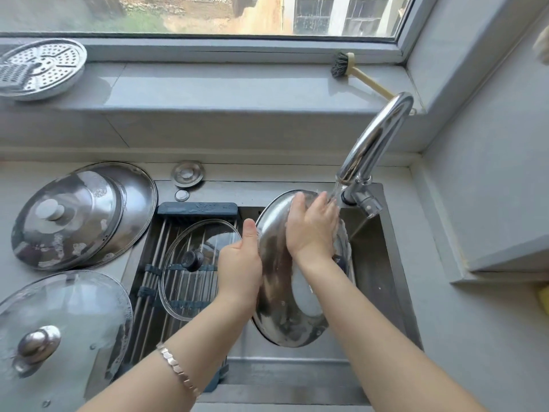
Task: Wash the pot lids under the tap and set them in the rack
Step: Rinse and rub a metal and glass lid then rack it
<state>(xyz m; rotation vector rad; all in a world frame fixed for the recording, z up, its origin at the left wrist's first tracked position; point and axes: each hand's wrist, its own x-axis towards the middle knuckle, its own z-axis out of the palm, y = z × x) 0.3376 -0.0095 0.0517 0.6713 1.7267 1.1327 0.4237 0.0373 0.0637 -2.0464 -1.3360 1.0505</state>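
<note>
steel lid (279, 307) getting rinsed over the sink, center right of frame
left hand (239, 263) grips its left rim, right hand (312, 227) presses flat, fingers loose, under the tap (370, 144) stream. glass lid (199, 269) sits on the rack (154, 242), center left.

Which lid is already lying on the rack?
The glass lid with the black knob, flat on the rack. The steel lid is held under the tap; the stack and other glass lid sit on the counter.

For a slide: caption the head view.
Left hand holds a steel lid under the running tap; right hand presses on it.
</note>
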